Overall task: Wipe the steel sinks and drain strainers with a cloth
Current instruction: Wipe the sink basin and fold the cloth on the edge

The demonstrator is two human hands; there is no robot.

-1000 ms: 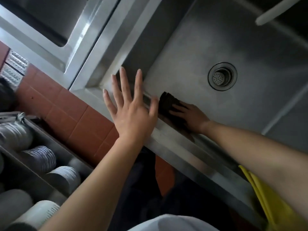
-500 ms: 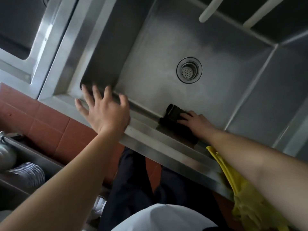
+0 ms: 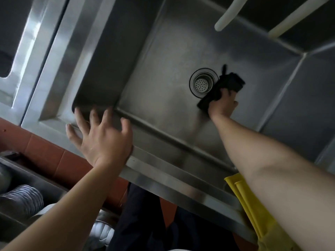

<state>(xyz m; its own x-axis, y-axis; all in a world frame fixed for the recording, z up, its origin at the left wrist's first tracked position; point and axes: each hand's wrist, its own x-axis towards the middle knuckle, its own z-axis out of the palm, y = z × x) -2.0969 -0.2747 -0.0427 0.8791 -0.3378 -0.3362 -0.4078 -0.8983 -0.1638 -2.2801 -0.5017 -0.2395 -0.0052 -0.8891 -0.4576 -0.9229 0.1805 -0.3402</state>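
A black cloth (image 3: pixel 222 88), clutched in the right hand (image 3: pixel 223 104), has moved from the sink's (image 3: pixel 163 57) near wall to the floor, right of the strainer (image 3: pixel 202 82) at frame centre. The left hand (image 3: pixel 101 136), fingers spread, hovers at the lower-left rim.

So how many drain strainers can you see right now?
1. The drain strainer sits in the floor of the sink, just left of the cloth. The neighbouring basin's floor is out of view.
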